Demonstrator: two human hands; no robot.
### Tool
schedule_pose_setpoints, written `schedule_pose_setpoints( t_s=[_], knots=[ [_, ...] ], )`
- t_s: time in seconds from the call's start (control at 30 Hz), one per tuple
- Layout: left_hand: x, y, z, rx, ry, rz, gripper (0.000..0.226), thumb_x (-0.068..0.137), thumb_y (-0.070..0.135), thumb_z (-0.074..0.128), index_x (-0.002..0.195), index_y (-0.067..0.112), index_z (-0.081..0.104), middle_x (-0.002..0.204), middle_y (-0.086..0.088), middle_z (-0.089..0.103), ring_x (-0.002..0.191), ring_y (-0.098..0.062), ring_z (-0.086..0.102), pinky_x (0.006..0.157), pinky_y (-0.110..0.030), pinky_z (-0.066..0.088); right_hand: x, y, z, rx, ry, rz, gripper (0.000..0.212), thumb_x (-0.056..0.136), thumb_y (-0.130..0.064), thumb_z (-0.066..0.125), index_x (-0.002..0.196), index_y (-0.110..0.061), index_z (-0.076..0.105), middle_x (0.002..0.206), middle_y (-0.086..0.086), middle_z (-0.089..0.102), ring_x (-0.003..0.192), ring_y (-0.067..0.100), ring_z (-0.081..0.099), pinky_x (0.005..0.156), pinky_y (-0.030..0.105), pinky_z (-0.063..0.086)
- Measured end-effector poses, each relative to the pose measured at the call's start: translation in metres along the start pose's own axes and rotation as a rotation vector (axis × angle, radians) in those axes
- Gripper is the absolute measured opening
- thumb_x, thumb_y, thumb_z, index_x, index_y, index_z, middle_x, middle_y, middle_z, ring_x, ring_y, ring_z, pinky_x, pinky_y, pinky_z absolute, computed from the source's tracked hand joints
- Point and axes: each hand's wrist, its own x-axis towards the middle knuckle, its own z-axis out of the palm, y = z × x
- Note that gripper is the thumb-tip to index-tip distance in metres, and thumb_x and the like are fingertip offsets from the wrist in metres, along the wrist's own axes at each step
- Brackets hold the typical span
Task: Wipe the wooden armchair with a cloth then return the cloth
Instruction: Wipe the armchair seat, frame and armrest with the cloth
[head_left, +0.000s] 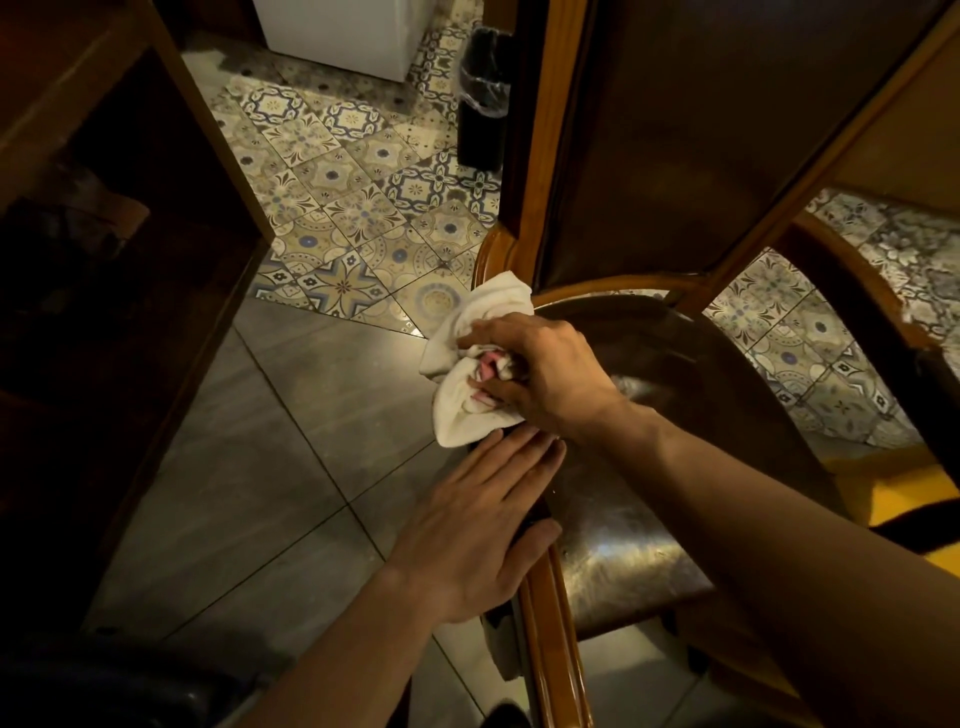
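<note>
My right hand (540, 374) is closed around the bunched white cloth (467, 374), pressing it on the armchair (623, 519)'s left armrest, near the backrest. My left hand (483, 530) lies flat and open on the same armrest, nearer to me, holding nothing.

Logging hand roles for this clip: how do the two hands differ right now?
The right hand is closed around the bunched white cloth by the armchair back; the left hand lies flat and empty on the armrest, nearer the camera. Both are bare and at the chair's left side.
</note>
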Motion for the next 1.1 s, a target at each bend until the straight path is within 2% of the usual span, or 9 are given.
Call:
schedule_pose_setpoints(
  t_s=[0.17, 0.4, 0.53, 0.6, 0.67, 0.77, 0.9, 0.97, 1.1],
  knots=[
    [-0.002, 0.001, -0.003, -0.043, -0.008, 0.004, 0.065, 0.102, 0.062, 0.01, 0.16, 0.032, 0.005, 0.166, 0.012, -0.002, 0.151, -0.001, -0.016, 0.119, -0.024, -0.017, -0.012, -0.006, 0.0, 0.012, 0.001, 0.019, 0.044, 0.081, -0.024, 0.082, 0.124, -0.025, 0.07, 0.126, -0.001, 0.07, 0.119, 0.022, 0.063, 0.097, 0.047, 0.053],
    [-0.002, 0.0, -0.012, -0.094, -0.057, 0.02, 0.064, 0.101, 0.063, 0.021, 0.158, 0.036, 0.008, 0.167, 0.014, 0.01, 0.152, -0.002, -0.005, 0.119, -0.028, -0.005, -0.021, -0.019, -0.006, -0.058, -0.048, 0.052, 0.045, 0.084, -0.023, 0.078, 0.127, -0.022, 0.067, 0.129, 0.001, 0.068, 0.122, 0.024, 0.06, 0.1, 0.046, 0.049],
    [-0.008, -0.001, -0.02, -0.14, -0.015, 0.033, 0.056, 0.101, 0.06, 0.03, 0.151, 0.036, 0.034, 0.16, 0.015, 0.033, 0.148, -0.001, 0.019, 0.118, -0.025, 0.011, -0.026, -0.023, -0.006, -0.083, -0.106, 0.062, 0.045, 0.087, -0.03, 0.075, 0.13, -0.023, 0.064, 0.13, 0.001, 0.066, 0.12, 0.025, 0.059, 0.096, 0.047, 0.05],
    [-0.018, 0.001, -0.027, -0.142, 0.065, 0.051, 0.041, 0.1, 0.056, 0.037, 0.13, 0.037, 0.057, 0.14, 0.016, 0.055, 0.133, 0.0, 0.042, 0.112, -0.027, 0.035, -0.034, -0.026, -0.004, -0.085, -0.139, 0.076, 0.049, 0.086, -0.034, 0.073, 0.133, -0.025, 0.061, 0.131, 0.001, 0.064, 0.12, 0.025, 0.059, 0.096, 0.047, 0.051],
    [-0.026, 0.005, -0.042, -0.136, 0.199, 0.057, 0.025, 0.1, 0.051, 0.045, 0.103, 0.034, 0.063, 0.109, 0.016, 0.063, 0.102, 0.0, 0.055, 0.088, -0.029, 0.052, -0.043, -0.031, -0.004, -0.047, -0.159, 0.104, 0.055, 0.084, -0.035, 0.072, 0.136, -0.025, 0.058, 0.134, 0.001, 0.06, 0.122, 0.026, 0.057, 0.097, 0.047, 0.05],
    [-0.025, 0.003, -0.067, -0.137, 0.381, -0.024, 0.013, 0.094, 0.047, 0.057, 0.091, 0.035, 0.052, 0.092, 0.015, 0.055, 0.083, -0.003, 0.05, 0.069, -0.024, 0.047, -0.054, -0.038, -0.005, -0.002, -0.201, 0.14, 0.064, 0.082, -0.036, 0.076, 0.14, -0.022, 0.055, 0.138, 0.003, 0.054, 0.126, 0.027, 0.052, 0.103, 0.046, 0.047],
    [-0.013, -0.01, -0.087, -0.095, 0.201, -0.12, 0.061, 0.077, 0.059, 0.068, 0.129, 0.038, 0.043, 0.133, 0.012, 0.048, 0.122, -0.011, 0.046, 0.1, -0.029, 0.041, -0.067, -0.048, -0.012, -0.035, -0.246, 0.205, 0.063, 0.081, -0.029, 0.078, 0.139, -0.024, 0.053, 0.135, 0.003, 0.051, 0.121, 0.027, 0.051, 0.1, 0.044, 0.046],
    [-0.01, -0.011, -0.09, -0.081, 0.017, -0.11, 0.094, 0.075, 0.066, 0.07, 0.152, 0.036, 0.025, 0.159, 0.012, 0.028, 0.146, -0.012, 0.025, 0.117, -0.035, 0.03, -0.079, -0.055, -0.019, -0.012, -0.253, 0.227, 0.062, 0.081, -0.023, 0.077, 0.137, -0.027, 0.054, 0.133, 0.001, 0.052, 0.119, 0.025, 0.054, 0.097, 0.041, 0.049],
    [-0.014, -0.004, -0.086, -0.094, -0.119, -0.08, 0.104, 0.076, 0.064, 0.072, 0.157, 0.038, 0.013, 0.164, 0.017, 0.022, 0.151, -0.009, 0.018, 0.12, -0.035, 0.029, -0.11, -0.07, -0.038, 0.061, -0.219, 0.269, 0.058, 0.077, -0.027, 0.08, 0.129, -0.037, 0.055, 0.124, -0.007, 0.056, 0.11, 0.015, 0.058, 0.093, 0.035, 0.052]
  ],
)
